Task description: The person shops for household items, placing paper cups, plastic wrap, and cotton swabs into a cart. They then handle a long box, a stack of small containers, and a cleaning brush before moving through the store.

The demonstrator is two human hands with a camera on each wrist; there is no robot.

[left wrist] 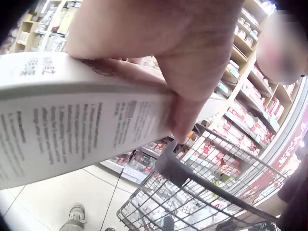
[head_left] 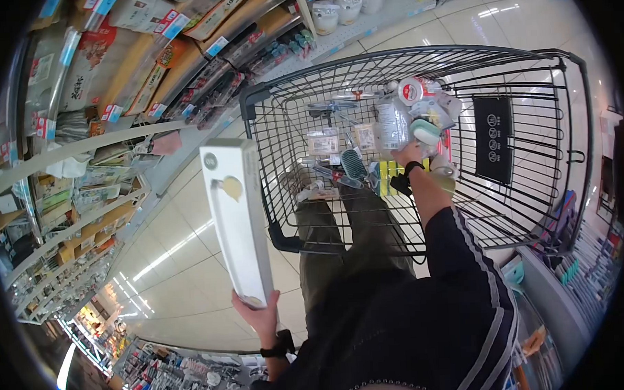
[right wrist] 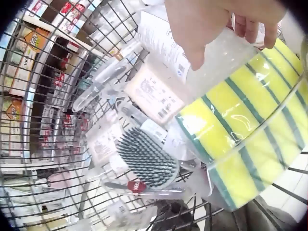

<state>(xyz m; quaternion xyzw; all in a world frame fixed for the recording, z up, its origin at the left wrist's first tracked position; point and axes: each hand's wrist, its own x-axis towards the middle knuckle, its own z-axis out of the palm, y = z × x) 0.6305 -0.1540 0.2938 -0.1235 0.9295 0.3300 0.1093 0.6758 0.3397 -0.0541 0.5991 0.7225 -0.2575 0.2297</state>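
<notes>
My left hand (head_left: 260, 317) grips the lower end of a long white box (head_left: 235, 211), held upright outside the cart's left side. A round yellowish item is pictured on its front. In the left wrist view, printed text covers the side of the box (left wrist: 62, 134), and the thumb presses against it. Inside the wire shopping cart (head_left: 417, 52), my right hand (head_left: 410, 154) holds a clear plastic package (right wrist: 216, 60) with a white printed label. Yellow and green sponges (right wrist: 240, 120) in clear wrap lie beside that hand. A hairbrush (right wrist: 147, 159) lies nearby, bristles up.
Store shelves (head_left: 83, 144) packed with goods run along the left. The cart also carries a pale green item (head_left: 425, 131), a red-and-white round package (head_left: 410, 90) and flat packets (head_left: 322, 141). A black sign (head_left: 493, 140) hangs on the cart's right end. Tiled floor (head_left: 171, 282) lies around.
</notes>
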